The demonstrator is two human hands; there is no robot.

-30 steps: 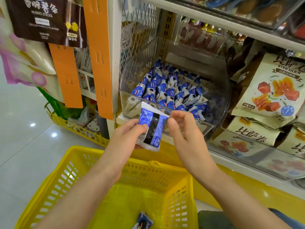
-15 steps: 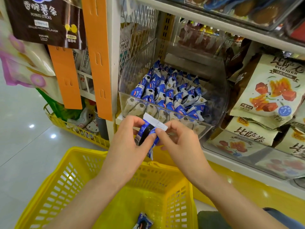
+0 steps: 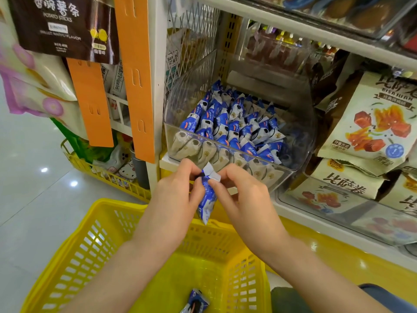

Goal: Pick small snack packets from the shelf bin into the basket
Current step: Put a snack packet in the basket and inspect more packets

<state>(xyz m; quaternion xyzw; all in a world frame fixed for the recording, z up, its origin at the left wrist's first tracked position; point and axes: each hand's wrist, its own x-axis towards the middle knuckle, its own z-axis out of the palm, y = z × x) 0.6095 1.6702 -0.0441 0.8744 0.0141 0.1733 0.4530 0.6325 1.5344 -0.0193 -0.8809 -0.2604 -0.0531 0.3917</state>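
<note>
Packet (image 3: 206,201) hangs over basket rim (image 3: 121,204), top edge pinched by left hand (image 3: 178,196) and right hand (image 3: 244,199).

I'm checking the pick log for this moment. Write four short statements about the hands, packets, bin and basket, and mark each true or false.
1. The left hand and right hand both pinch one blue-and-white packet. True.
2. The yellow basket is empty. False: a loose packet lies on its bottom.
3. The clear bin holds many packets. True.
4. The right hand reaches inside the clear bin. False: its fingers grip the blue-and-white packet's top in front of the bin.
</note>
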